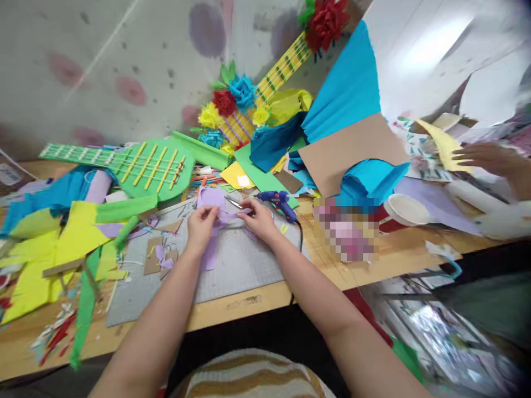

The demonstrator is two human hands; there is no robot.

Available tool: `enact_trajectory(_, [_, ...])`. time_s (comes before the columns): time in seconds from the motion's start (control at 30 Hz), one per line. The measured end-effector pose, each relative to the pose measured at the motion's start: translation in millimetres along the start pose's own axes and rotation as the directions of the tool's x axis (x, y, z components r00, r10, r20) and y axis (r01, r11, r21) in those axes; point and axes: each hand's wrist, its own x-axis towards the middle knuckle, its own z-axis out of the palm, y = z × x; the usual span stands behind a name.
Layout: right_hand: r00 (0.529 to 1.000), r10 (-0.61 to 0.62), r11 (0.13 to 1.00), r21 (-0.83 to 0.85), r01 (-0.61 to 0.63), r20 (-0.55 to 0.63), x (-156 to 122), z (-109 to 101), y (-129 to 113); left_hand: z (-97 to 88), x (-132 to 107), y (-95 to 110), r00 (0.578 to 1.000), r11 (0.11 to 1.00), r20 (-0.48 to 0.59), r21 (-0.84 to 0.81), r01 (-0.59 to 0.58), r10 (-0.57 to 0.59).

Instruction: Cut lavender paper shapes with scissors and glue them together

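My left hand (202, 228) is closed in a pinch on a piece of light purple paper (212, 197), its edge between thumb and forefinger. My right hand (258, 219) pinches the purple paper too, a short way to the right. Metal scissor blades (233, 202) show just beyond my right fingertips; their handles are hidden, and I cannot tell whether that hand touches them. Behind my right hand lies a blue glue gun (279, 201), its black cord running down over the table edge. A grey cutting mat (249, 271) is under both hands.
A green paper guitar (157, 166) lies back left; a yellow one with paper flowers (236, 124) leans on the wall. Yellow and green paper scraps (78, 232) cover the left side. Brown cardboard (352, 149), a lidded cup (404, 213) and another person's hand (489, 160) are right.
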Motion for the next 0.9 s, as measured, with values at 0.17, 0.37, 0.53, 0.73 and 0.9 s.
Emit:
enact_trajectory(0.17, [1.0,0.003,1.0,0.009,-0.003,0.017,0.4,-0.4,3.3,0.8,0.8,-1.0,0.997,0.993,0.012,-0.084,0.082,-0.081])
enact_trajectory(0.37, [0.999,0.025,0.999,0.027,-0.024,-0.02,2.4,-1.1,7.9,-0.4,4.9,5.2,0.986,0.971,-0.101,-0.216,0.107,-0.132])
enact_trajectory(0.53, [0.998,0.025,1.0,0.018,-0.024,-0.056,1.6,-1.4,6.9,-4.5,7.3,6.0,0.975,0.972,-0.211,-0.233,0.024,-0.075])
enact_trajectory(0.73, [0.997,0.036,0.999,-0.005,-0.036,-0.074,2.0,-0.4,4.5,-0.5,2.4,5.6,0.982,0.981,-0.166,-0.186,0.059,-0.09])
enact_trajectory(0.9, [0.996,0.027,1.0,-0.01,-0.028,-0.088,1.8,0.2,4.9,2.3,-0.2,1.6,0.996,0.971,-0.059,-0.235,0.047,-0.062])
